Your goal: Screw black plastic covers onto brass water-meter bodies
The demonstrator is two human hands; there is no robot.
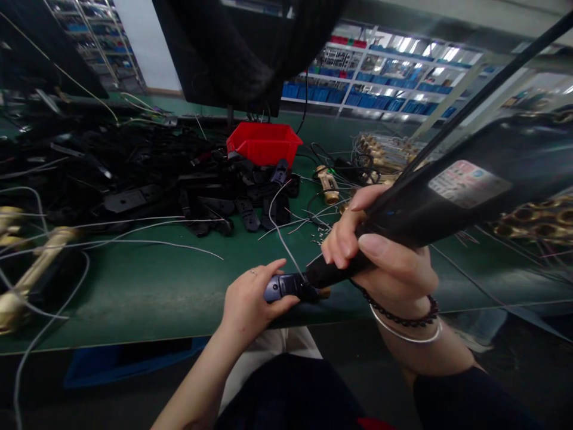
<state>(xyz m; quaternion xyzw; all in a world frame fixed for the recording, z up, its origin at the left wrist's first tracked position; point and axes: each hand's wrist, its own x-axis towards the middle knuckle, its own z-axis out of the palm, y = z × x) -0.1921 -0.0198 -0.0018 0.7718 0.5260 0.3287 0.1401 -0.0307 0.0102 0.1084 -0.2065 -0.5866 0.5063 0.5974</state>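
My right hand is wrapped round a black electric screwdriver with a silvery label on its body. The tool slants down to the left, and its nose meets a dark plastic part at the table's front edge. Thumb and fingers of my left hand grip that part from the left. A thin grey wire rises from the place where nose and part meet. A bit of brass shows under the nose; the screwdriver's tip itself is hidden.
A red bin stands behind a heap of black plastic parts. Brass valve bodies lie at left and right, with loose wires around. Small screws are scattered on the green table. A cable hangs at upper right.
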